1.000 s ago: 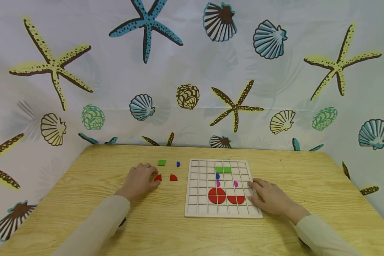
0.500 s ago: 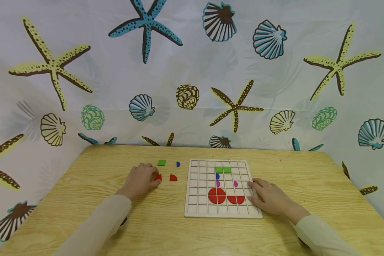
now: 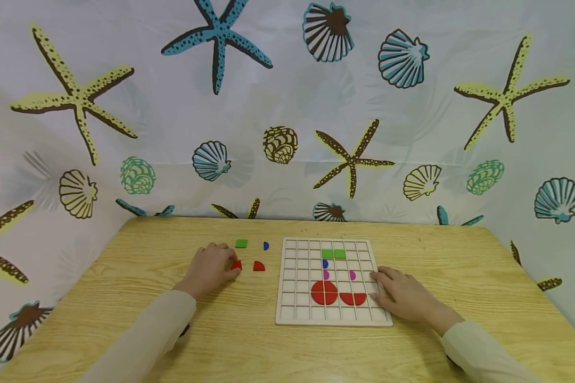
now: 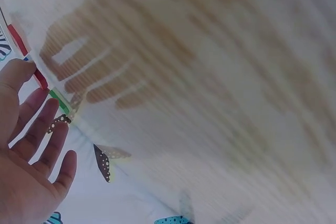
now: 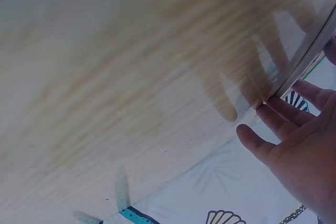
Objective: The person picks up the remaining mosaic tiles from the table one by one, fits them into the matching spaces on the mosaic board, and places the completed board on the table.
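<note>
Far left, over the worktop [image 3: 211, 340], left hand [image 3: 212, 268] reaching forward, back upward, thumb and forefinger pinching a red quarter [image 3: 237, 265] at the worktop, other fingers spaced apart in the left wrist view. Behind the pinch, a green square [image 3: 241, 243]; just to the right, a second quarter [image 3: 259, 266], with a blue half [image 3: 265, 246] behind. Then, flat, a gridded board [image 3: 288, 287]. In the cells, from left: a red disc [image 3: 318, 299] made of four quarters; beyond it, in one column, a purple half [image 3: 326, 275], a blue piece [image 3: 325, 264] and the first of two green tiles [image 3: 339, 254]; farther right, another purple half [image 3: 352, 275] and, nearer, a red half-disc [image 3: 347, 299]. At the board's right edge, right hand [image 3: 407, 298] resting, fingers extended and apart, touching the rim.
</note>
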A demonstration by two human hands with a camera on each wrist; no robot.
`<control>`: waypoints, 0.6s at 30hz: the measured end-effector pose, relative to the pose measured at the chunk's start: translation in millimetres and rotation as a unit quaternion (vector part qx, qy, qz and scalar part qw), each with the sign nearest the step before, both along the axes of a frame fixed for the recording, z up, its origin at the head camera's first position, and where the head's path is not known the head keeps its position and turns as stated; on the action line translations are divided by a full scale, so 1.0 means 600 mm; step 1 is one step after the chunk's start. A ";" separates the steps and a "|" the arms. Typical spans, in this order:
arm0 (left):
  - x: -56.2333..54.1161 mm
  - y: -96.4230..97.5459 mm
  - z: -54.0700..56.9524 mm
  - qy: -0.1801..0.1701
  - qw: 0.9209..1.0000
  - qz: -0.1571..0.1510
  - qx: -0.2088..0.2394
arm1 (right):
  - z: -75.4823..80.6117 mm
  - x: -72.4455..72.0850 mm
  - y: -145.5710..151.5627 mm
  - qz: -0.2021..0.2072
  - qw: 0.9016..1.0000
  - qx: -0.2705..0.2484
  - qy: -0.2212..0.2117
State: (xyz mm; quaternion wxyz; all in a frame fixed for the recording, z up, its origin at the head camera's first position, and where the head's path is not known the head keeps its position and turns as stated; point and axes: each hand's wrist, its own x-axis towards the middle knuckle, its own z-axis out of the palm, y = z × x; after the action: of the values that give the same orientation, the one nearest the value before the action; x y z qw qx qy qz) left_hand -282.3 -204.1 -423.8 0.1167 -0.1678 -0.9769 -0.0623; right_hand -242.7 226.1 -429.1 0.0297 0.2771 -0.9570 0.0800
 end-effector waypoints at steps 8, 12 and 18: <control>0.003 0.005 0.012 0.010 1.000 -0.012 -0.005 | -0.001 0.000 -0.001 -0.003 1.000 0.003 0.000; 0.003 0.012 0.016 0.013 1.000 -0.019 -0.005 | -0.001 0.000 -0.001 -0.004 1.000 0.003 0.002; 0.003 0.029 0.020 0.009 1.000 -0.025 -0.001 | 0.000 0.001 -0.002 -0.003 1.000 0.004 0.003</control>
State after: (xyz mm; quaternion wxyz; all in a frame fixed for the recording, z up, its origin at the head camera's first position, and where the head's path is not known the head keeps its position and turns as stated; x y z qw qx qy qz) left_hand -280.7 -186.7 -411.8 0.1233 -0.1930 -0.9714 -0.0625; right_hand -242.2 224.7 -429.0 0.0319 0.2741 -0.9582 0.0755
